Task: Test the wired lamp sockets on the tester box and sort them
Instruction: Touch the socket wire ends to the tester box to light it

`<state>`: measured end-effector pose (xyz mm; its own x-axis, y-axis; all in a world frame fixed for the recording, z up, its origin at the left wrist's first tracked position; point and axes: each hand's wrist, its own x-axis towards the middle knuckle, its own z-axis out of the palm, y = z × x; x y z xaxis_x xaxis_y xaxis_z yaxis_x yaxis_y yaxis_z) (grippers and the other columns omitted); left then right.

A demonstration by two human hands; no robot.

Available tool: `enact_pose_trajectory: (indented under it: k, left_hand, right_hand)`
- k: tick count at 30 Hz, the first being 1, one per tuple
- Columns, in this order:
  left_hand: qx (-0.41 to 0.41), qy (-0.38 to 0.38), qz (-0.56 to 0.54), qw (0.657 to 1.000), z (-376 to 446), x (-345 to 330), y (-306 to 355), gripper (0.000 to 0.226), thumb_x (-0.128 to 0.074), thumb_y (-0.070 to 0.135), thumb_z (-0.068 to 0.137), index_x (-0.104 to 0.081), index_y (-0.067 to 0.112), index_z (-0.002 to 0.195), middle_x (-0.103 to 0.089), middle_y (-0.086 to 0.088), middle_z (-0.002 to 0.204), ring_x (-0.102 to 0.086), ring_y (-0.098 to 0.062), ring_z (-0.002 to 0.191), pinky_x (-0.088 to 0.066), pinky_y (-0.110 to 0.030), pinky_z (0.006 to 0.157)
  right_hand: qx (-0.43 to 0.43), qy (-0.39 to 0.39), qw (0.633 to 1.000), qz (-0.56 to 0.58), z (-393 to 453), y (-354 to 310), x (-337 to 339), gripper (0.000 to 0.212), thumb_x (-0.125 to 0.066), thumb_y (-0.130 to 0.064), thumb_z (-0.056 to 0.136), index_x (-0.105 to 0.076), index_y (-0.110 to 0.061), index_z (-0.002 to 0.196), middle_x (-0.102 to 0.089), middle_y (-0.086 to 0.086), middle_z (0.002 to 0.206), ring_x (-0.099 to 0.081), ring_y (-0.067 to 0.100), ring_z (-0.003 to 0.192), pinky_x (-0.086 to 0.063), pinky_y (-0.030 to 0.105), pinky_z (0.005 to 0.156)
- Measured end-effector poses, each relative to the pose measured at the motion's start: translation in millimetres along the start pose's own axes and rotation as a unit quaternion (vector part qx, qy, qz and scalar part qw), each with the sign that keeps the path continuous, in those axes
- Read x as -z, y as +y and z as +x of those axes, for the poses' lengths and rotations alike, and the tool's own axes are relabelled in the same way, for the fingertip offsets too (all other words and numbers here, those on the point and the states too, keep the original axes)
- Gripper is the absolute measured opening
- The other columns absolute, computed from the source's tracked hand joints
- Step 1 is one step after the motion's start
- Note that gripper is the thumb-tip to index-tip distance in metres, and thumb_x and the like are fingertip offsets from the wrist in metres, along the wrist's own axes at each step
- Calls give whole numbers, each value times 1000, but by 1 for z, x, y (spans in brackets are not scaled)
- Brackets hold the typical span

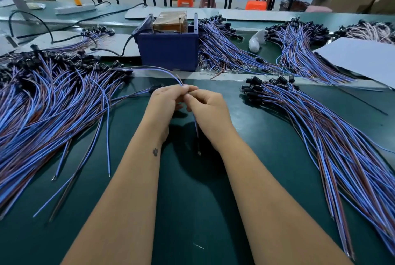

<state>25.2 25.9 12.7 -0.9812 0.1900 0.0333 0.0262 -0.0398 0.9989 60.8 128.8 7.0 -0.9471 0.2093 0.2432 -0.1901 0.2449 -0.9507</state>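
Both forearms reach forward over the green bench (267,140). At mid-bench the left hand (165,104) and right hand (206,106) meet, fingers curled, each grip pinching the wired socket (154,89): a small black socket on thin blue and brown leads, one lead arching far-left, another hanging down below the right hand. Left pile (42,102) and right pile (320,128) of the same blue-brown leads flank them. Beyond stands the dark blue tester box (168,51).

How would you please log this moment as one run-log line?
left hand: pinches wire | right hand: pinches wire end | tester box: untouched | piles: both sides
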Motion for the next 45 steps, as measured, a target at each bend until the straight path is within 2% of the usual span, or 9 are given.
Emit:
enact_pose_trajectory:
  k: [6, 11, 13, 16, 20, 27, 31, 38, 45]
  left_hand:
    - [-18, 60, -8, 998, 3, -8, -5, 21, -54, 18, 100, -74, 18, 91, -72, -3, 92, -64, -19, 87, -48, -47, 100]
    - [-11, 24, 8, 1000, 6, -4, -7, 23, -57, 16, 97, -76, 21, 84, -76, 2, 84, -67, -10, 80, -51, -29, 83]
    - [-17, 20, 30, 999, 7, -5, -9, 25, -56, 15, 97, -75, 21, 83, -76, -1, 87, -68, -13, 83, -50, -33, 85]
    - [-36, 94, 26, 995, 10, -5, -11, 27, -46, 14, 102, -69, 18, 87, -72, -2, 86, -68, -13, 77, -57, -33, 77]
    - [-25, 178, -4, 984, 14, 4, -12, 28, -39, 13, 104, -61, 18, 88, -50, 5, 60, -45, -6, 44, -41, -20, 49]
    - [-45, 192, 98, 975, 9, 11, -13, 29, -45, 15, 95, -69, 25, 82, -28, 13, 44, -22, -8, 39, -19, -21, 38]
    - [-47, 178, 121, 975, 6, 9, -12, 28, -44, 16, 93, -69, 29, 90, -29, 14, 38, -25, -7, 37, -22, -20, 38]
    - [-37, 109, 137, 984, 5, -1, -14, 26, -49, 15, 87, -72, 26, 83, -51, 5, 57, -44, -16, 54, -41, -29, 59]
    - [-21, 70, 49, 996, 9, -1, -12, 27, -46, 9, 93, -68, 24, 101, -43, 13, 48, -38, -6, 44, -36, -19, 47]
  right_hand:
    - [-51, 13, 998, 32, 3, 2, 1, 8, -66, -10, 91, -70, -16, 90, -62, -1, 67, -51, 5, 56, -42, 19, 58]
    - [-59, 25, 997, 46, 3, 3, 2, 19, -63, -11, 92, -69, -20, 76, -59, -14, 55, -48, -3, 47, -39, 15, 53]
    - [-56, 35, 997, 38, 3, 3, 1, 18, -63, -11, 92, -70, -19, 78, -60, -14, 55, -49, -4, 49, -41, 15, 55]
    - [-60, 67, 995, 34, 5, 4, 3, 14, -59, -9, 94, -69, -16, 87, -62, -6, 65, -52, 2, 55, -44, 24, 64]
    - [-69, 120, 983, 118, 7, 4, 12, 18, -54, -8, 96, -63, -23, 100, -61, -2, 65, -51, 7, 55, -43, 17, 56]
    - [-65, 129, 958, 246, 7, 0, 15, 16, -53, -11, 98, -65, -20, 91, -55, -5, 56, -49, 5, 49, -37, 15, 46]
    - [-76, 123, 961, 235, 9, 0, 18, 22, -51, -1, 93, -62, -17, 82, -67, -2, 67, -47, 8, 47, -36, 17, 44]
    - [-128, 57, 937, 319, 9, -3, 12, 19, -45, -19, 102, -63, -14, 97, -70, 4, 70, -44, 9, 43, -36, 18, 44]
    - [-124, 90, 934, 324, 11, -2, 19, 25, -44, -12, 101, -68, -13, 95, -42, -7, 49, -28, 5, 38, -21, 16, 37]
